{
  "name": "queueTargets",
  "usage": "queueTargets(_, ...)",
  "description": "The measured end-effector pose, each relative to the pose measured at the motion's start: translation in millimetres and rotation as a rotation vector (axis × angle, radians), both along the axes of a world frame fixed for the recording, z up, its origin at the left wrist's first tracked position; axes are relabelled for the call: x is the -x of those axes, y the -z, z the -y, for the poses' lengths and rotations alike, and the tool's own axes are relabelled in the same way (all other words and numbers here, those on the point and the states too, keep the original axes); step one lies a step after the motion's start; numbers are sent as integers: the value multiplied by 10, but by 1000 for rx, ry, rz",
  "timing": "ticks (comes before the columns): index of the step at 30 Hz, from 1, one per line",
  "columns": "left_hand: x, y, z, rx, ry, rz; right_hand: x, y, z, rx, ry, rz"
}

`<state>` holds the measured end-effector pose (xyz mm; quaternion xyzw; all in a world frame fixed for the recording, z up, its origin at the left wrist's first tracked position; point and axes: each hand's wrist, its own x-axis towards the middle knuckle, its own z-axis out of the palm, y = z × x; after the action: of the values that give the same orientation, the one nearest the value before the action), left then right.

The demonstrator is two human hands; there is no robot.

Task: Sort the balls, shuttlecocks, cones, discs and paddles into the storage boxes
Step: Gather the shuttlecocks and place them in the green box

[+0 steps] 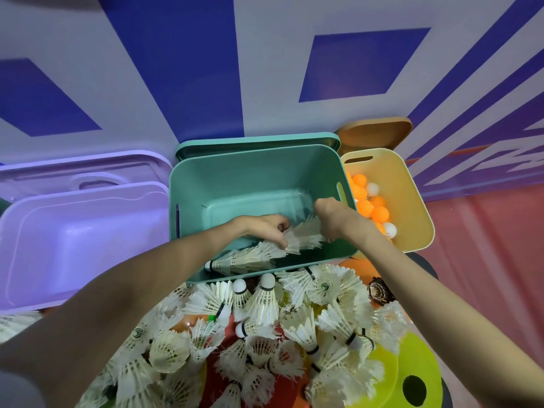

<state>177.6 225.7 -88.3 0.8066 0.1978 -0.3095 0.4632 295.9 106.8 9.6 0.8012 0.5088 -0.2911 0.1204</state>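
Both my hands reach into the green storage box (206, 178) at the centre. A nested row of white shuttlecocks (250, 257) lies along the box's near wall. My left hand (266, 228) pinches the feathers at the middle of that row. My right hand (331, 214) grips the row's far right end, with its fingers curled down over the feathers. A big heap of loose shuttlecocks (265, 334) covers the floor in front of the box. The yellow box (412, 207) on the right holds orange and white balls (372, 207).
An empty purple box (73, 237) stands at the left, its lid propped behind it. A green lid and an orange lid lean on the blue and white wall. A yellow-green disc (418, 375) lies at the lower right, and a dark patterned ball (379, 290) sits near the heap.
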Motion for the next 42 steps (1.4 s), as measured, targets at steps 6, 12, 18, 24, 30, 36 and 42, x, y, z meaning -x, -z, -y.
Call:
queueTargets(6,127,-28,38,-34,105,-59,-8,259,-4,81,-42,28)
queueTargets(12,198,-41,60,-59,37,7,93,347,-34,152,-168,53)
queueTargets(18,267,-152,28,-125,-43,16,155,246,-54,242,-160,-7)
queueTargets(24,450,-450,96,-207,-74,60,237,98,2,169,-125,49)
queueTargets(30,950,-970,426,-389,-341,486,354,-114,213,-196,-30,-7)
queueTargets(36,1504,-1162,877,-616,55,809,833,-295,907,-766,-13,-212)
queueTargets(42,1650,-972,1136,-819,517,850,1065,-55,1488,-707,8,-214)
